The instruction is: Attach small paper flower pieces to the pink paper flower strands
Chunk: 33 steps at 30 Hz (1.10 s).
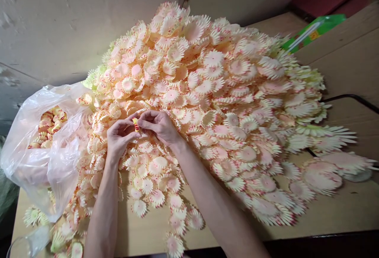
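Between the fingertips of both hands is a small yellow and red petal piece (135, 124), curled or folded. My left hand (121, 135) pinches it from the left with thumb and fingers. From the other side my right hand (158, 127) grips it, thumb against fingers. Both hands are over the front left of a large heap of artificial flower petal layers (213, 58), pale cream-pink with fringed, red-tipped edges. Smaller petal layers (147, 186) lie on the table below the hands. The exact shape of the held piece is partly covered by fingers.
A clear plastic bag (63, 159) at the left contains rolled red and yellow petal pieces (50, 126). A green packet (316, 31) leans behind the heap at the right. A black cable (352, 97) runs nearby. A clear cup (22, 246) lies at the table's (331, 214) front left corner.
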Motion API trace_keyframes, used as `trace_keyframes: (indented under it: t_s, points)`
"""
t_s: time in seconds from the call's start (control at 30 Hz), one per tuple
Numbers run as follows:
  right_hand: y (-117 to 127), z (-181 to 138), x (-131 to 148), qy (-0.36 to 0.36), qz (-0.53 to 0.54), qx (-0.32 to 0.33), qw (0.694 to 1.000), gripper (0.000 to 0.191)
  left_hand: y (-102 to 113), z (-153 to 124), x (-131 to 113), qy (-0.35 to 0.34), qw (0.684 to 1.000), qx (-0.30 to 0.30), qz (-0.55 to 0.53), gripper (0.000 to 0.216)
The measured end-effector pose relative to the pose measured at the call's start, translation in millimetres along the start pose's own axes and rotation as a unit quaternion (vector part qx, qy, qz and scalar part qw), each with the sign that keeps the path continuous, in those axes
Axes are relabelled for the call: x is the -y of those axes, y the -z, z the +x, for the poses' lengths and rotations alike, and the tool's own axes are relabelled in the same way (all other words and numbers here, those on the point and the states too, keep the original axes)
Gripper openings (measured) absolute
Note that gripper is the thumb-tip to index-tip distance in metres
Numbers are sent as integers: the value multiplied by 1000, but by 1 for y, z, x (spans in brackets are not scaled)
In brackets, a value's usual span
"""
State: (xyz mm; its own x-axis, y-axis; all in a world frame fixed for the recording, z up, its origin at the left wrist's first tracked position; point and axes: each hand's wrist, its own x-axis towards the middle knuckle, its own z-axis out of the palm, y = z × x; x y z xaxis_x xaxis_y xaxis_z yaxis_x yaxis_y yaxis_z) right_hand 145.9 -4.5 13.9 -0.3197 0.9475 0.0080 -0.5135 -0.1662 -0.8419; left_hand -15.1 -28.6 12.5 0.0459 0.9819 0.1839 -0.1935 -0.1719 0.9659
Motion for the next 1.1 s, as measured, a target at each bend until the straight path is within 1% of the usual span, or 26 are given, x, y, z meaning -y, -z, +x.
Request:
trace_keyframes:
  t_s: [0.13, 0.27, 0.5, 0.67, 0.8, 0.97, 1.1]
  points:
    - [-1, -1, 1, -2, 6, 9, 1000, 25, -1, 0, -1, 9, 1000, -3, -2, 41]
    - [-2, -1, 1, -13, 11, -4, 1000, 30, -3, -1, -2, 5, 1000, 12, -6, 39]
    - [-2, -2, 2, -14, 6, -17, 1000, 26, 0, 0, 2, -4, 1000, 17, -7, 40]
    - [-1, -2, 2, -5, 9, -7, 1000, 23, 3, 1, 5, 0, 1000, 13, -6, 44]
    - [2, -1, 0, -13, 8, -4, 1000, 25, 2, 1, 2, 14, 1000, 4, -3, 47]
    - [3, 0, -2, -24, 28, -9, 999, 26, 2, 1, 0, 29, 999, -2, -19, 45]
    - [3, 0, -1, -31, 46, -14, 998, 25, 2, 1, 0, 21, 999, 2, -28, 38]
